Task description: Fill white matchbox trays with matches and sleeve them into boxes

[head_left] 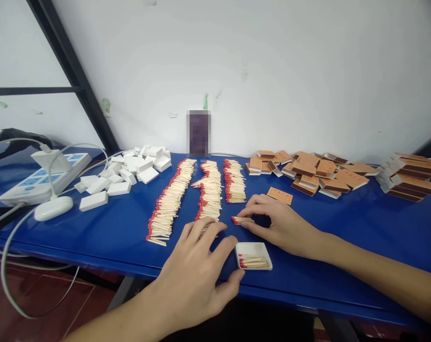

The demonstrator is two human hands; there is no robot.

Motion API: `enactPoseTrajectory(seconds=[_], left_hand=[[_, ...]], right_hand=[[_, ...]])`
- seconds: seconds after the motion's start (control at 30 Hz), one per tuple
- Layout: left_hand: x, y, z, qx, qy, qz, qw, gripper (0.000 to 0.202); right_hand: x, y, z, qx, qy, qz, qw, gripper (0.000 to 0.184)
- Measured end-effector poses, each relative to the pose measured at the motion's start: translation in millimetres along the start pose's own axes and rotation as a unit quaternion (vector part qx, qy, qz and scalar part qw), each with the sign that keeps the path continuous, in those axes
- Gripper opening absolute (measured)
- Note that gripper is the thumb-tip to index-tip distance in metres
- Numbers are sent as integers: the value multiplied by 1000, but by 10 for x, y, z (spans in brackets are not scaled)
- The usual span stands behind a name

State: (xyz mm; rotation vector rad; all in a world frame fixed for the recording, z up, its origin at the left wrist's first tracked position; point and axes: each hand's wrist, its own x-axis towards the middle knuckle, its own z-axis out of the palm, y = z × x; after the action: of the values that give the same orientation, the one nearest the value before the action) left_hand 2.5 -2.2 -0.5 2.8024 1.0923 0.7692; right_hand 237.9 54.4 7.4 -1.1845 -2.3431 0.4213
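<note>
One white tray [251,248] lies on the blue table [126,228] at the near edge, between the two hands, with loose matches [253,261] along its near side, red heads to the left; its far part is bare. The left hand [197,261] is half open and curved, its forefinger and thumb tips at the tray's two left corners (whether they grip it or merely rest there, I can't tell). The right hand [277,222] has finger and thumb nearly closed, pinching one small bunch of matches [241,220] behind the tray.

Further back I count three long rows of matches: a left row [170,202], a middle row [210,190] and a shorter right row [234,180]. The left hand hides the near end of the middle one.

White trays [126,171] are heaped on the left, too overlapped to count. Orange matchboxes [306,166] make a jumble on the right, beside one stack [409,176]; their insides are mostly hidden. One orange piece [280,195] lies apart, partly covered by the right hand. A dark rectangle [198,133] by the wall is blurred beyond recognition.
</note>
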Motion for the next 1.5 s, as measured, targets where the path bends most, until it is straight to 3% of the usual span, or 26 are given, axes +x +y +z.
enactPoseTrajectory(seconds=[0.37, 0.87, 1.5], left_hand=[[23, -5, 0, 0, -2, -1, 1000, 26], [6, 0, -13, 3, -2, 2, 1000, 27], [11, 3, -4, 5, 4, -2, 1000, 26]], right_hand=[[-24, 13, -12, -10, 26, -58, 998, 18], [-21, 0, -33, 10, 24, -94, 995, 19], [-12, 92, 54, -8, 77, -132, 988, 11]])
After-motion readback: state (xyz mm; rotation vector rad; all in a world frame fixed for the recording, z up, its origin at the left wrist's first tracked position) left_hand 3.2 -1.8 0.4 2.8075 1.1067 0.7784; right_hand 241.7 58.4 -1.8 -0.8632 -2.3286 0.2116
